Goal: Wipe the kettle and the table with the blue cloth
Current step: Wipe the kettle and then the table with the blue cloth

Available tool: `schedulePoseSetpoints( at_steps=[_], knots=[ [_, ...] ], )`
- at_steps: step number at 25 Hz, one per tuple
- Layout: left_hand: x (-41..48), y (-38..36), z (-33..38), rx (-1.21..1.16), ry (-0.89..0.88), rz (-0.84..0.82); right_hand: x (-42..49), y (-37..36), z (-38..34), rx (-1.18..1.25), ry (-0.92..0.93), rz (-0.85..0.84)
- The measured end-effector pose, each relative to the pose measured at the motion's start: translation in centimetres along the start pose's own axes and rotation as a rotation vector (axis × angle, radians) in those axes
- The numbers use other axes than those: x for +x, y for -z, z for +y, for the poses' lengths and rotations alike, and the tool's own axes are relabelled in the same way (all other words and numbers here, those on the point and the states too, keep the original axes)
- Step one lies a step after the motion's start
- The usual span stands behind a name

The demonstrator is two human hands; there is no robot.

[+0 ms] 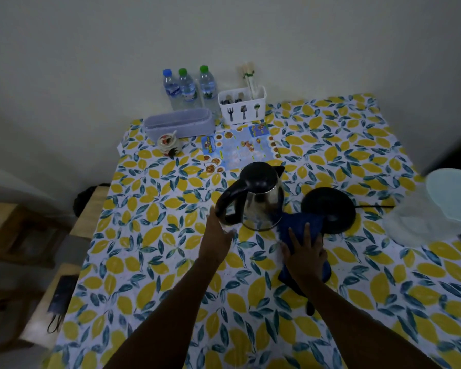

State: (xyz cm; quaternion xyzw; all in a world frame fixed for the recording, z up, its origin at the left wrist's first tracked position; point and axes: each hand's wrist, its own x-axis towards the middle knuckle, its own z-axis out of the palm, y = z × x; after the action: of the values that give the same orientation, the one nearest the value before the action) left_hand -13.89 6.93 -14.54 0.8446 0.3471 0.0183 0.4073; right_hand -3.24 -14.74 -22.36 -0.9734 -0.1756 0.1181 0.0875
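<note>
A steel kettle (261, 203) with a black lid and handle stands on the lemon-print table (149, 235), off its black round base (329, 209), which lies just to its right. My left hand (218, 235) touches the lower part of the black handle; its fingers are hidden behind the handle. The blue cloth (301, 225) lies flat on the table between kettle and base, partly over the base's edge. My right hand (305, 257) presses flat on the cloth with fingers spread.
At the back stand three water bottles (188, 87), a white cutlery caddy (242, 106), a lilac box (180, 123), a small ceramic pot (167, 142) and a printed menu sheet (240, 149). A pale fan or lid (447, 198) sits at the right. Wooden furniture (37, 235) stands left.
</note>
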Motion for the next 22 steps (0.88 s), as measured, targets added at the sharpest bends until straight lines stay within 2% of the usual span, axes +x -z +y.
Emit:
schedulePoseSetpoints(
  at_steps=[3, 5, 9, 14, 17, 22],
  knots=[
    [-1.2, -1.3, -3.4, 0.434, 0.017, -0.233, -0.2, -0.1, 0.1, -0.016, 0.013, 0.004],
    [-2.6, -1.6, -5.2, 0.555, 0.024, -0.323, -0.9, -0.4, 0.0, -0.01, 0.053, 0.016],
    [-5.2, -1.8, -8.0, 0.604, 0.105, -0.348, -4.1, -1.9, -2.3, -0.063, 0.11, 0.004],
    [-5.2, -1.2, -8.9, 0.575, 0.087, -0.43, -6.4, -3.0, -6.9, -0.047, 0.203, 0.029],
    [-5.3, -1.2, -9.0, 0.572, 0.075, -0.41, -6.7, -3.6, -8.7, -0.084, 0.376, -0.018],
    [-5.5, -1.0, -8.8, 0.534, 0.066, -0.391, -6.1, -3.6, -5.4, -0.149, 0.572, -0.046]
  ],
)
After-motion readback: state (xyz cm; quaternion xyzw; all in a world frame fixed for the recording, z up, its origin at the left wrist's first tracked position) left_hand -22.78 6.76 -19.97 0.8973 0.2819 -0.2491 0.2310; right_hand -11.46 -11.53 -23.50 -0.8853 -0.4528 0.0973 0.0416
